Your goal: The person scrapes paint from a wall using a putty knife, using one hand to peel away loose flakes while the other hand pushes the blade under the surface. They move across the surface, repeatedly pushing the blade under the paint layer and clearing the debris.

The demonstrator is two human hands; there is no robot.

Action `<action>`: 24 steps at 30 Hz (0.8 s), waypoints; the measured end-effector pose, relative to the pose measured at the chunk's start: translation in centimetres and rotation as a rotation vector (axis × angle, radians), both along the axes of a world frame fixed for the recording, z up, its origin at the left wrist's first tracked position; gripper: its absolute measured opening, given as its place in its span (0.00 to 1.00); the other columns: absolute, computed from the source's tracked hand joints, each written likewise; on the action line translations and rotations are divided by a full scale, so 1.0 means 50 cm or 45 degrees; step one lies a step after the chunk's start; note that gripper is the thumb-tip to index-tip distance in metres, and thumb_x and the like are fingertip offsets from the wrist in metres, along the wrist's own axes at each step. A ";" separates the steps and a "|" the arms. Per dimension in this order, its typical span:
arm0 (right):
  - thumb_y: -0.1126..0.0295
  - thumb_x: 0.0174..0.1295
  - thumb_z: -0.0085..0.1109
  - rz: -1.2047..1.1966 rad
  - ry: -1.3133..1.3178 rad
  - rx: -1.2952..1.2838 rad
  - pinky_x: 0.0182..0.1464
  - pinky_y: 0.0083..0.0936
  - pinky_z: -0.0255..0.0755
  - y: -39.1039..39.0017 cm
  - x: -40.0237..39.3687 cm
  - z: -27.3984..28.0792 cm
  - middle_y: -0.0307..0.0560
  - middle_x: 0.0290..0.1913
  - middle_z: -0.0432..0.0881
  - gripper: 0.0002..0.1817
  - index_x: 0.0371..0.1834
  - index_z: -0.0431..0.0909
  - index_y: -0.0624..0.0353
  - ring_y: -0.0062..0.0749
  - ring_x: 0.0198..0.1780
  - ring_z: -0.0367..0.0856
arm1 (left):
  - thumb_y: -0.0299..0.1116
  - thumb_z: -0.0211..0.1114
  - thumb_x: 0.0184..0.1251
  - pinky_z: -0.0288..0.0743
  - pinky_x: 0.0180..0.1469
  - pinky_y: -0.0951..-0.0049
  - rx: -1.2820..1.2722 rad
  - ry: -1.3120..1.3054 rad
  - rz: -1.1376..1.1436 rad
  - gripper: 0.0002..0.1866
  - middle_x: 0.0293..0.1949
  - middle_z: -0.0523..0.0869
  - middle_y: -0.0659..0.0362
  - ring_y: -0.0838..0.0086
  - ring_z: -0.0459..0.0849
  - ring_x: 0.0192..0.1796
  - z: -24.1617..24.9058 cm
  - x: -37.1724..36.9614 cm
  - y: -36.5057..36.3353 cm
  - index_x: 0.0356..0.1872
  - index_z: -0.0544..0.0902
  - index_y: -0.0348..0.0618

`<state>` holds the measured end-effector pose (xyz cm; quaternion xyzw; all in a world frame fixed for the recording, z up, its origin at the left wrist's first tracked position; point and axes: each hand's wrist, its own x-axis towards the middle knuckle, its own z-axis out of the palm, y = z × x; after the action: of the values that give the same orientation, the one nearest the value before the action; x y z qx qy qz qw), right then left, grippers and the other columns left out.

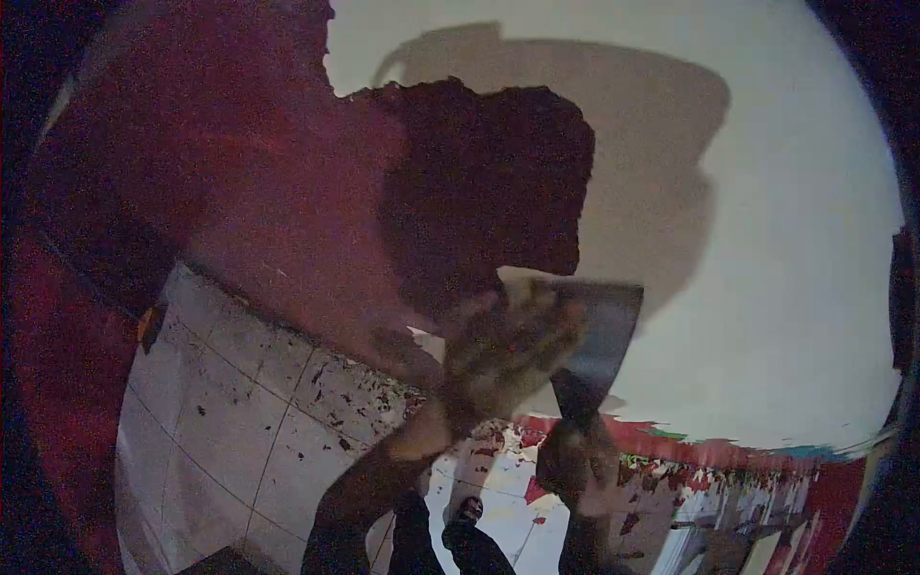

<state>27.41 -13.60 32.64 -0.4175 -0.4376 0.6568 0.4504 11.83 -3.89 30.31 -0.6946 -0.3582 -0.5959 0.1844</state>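
My right hand [580, 460] is closed around the handle of a broad scraper [609, 331], its blade pointing up against the wall. The blade's edge lies at the lower right border of the red paint layer [297, 201], where a ragged line meets the pale bare wall [795, 259]. Beside the blade, my left hand [508, 355] is stretched out over the paint's lower edge, fingers extended and blurred by motion. Its fingertips overlap the blade's left side in this view.
Paint flakes litter the tiled floor [216, 402] along the wall's foot. Red paint strips [642, 438] border the pale area below. My foot [468, 509] shows beneath my arms. A shadow of my head and upper body [652, 144] falls across the wall.
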 end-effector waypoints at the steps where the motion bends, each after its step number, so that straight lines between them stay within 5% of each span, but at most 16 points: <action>1: 0.59 0.66 0.45 -0.015 -0.147 0.103 0.14 0.19 0.58 0.004 -0.008 0.011 0.36 0.17 0.68 0.15 0.38 0.67 0.62 0.19 0.14 0.64 | 0.30 0.62 0.55 0.62 0.58 0.61 0.003 0.008 -0.004 0.17 0.56 0.77 0.68 0.74 0.72 0.60 0.005 -0.001 -0.003 0.47 0.81 0.59; 3: 0.58 0.66 0.43 -0.027 -0.460 0.300 0.13 0.21 0.56 0.013 -0.028 0.049 0.37 0.18 0.66 0.15 0.40 0.67 0.60 0.22 0.13 0.63 | 0.31 0.61 0.56 0.63 0.59 0.61 0.009 0.075 0.046 0.16 0.56 0.77 0.68 0.74 0.72 0.60 0.020 -0.012 -0.007 0.47 0.81 0.59; 8: 0.59 0.66 0.43 -0.018 -0.330 0.233 0.13 0.21 0.56 0.017 -0.029 0.042 0.36 0.15 0.65 0.14 0.41 0.68 0.60 0.20 0.13 0.63 | 0.33 0.60 0.56 0.63 0.58 0.63 0.060 0.168 0.238 0.15 0.55 0.77 0.67 0.76 0.73 0.59 0.012 -0.011 0.015 0.47 0.81 0.59; 11: 0.61 0.67 0.43 -0.006 -0.353 -0.009 0.13 0.20 0.57 0.004 0.000 0.023 0.36 0.15 0.65 0.13 0.43 0.67 0.61 0.20 0.13 0.63 | 0.33 0.60 0.57 0.63 0.58 0.62 -0.255 0.161 0.042 0.15 0.54 0.78 0.66 0.76 0.73 0.59 0.023 -0.001 -0.026 0.46 0.81 0.58; 15: 0.64 0.65 0.46 -0.014 -0.156 0.204 0.15 0.17 0.60 -0.001 0.005 0.018 0.35 0.19 0.70 0.15 0.48 0.68 0.63 0.16 0.14 0.65 | 0.33 0.60 0.57 0.63 0.58 0.61 -0.120 0.015 0.013 0.14 0.53 0.79 0.65 0.76 0.73 0.59 0.030 0.010 -0.024 0.46 0.82 0.56; 19: 0.65 0.65 0.46 -0.015 -0.222 0.134 0.15 0.15 0.59 0.009 -0.002 0.044 0.35 0.20 0.69 0.14 0.47 0.68 0.64 0.15 0.15 0.65 | 0.33 0.61 0.57 0.63 0.58 0.61 0.003 0.032 0.098 0.14 0.53 0.79 0.65 0.76 0.73 0.59 0.057 0.003 -0.015 0.46 0.81 0.56; 24: 0.64 0.65 0.48 -0.044 -0.214 0.073 0.15 0.15 0.57 -0.017 0.011 0.038 0.35 0.19 0.67 0.11 0.41 0.68 0.62 0.15 0.16 0.64 | 0.34 0.63 0.56 0.60 0.60 0.61 -0.248 0.060 0.043 0.15 0.54 0.78 0.68 0.77 0.72 0.60 0.047 0.015 -0.051 0.46 0.81 0.59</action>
<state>27.94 -14.46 34.57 -0.4657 -0.4851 0.5988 0.4350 12.57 -6.46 32.67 -0.7169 -0.4219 -0.5385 0.1345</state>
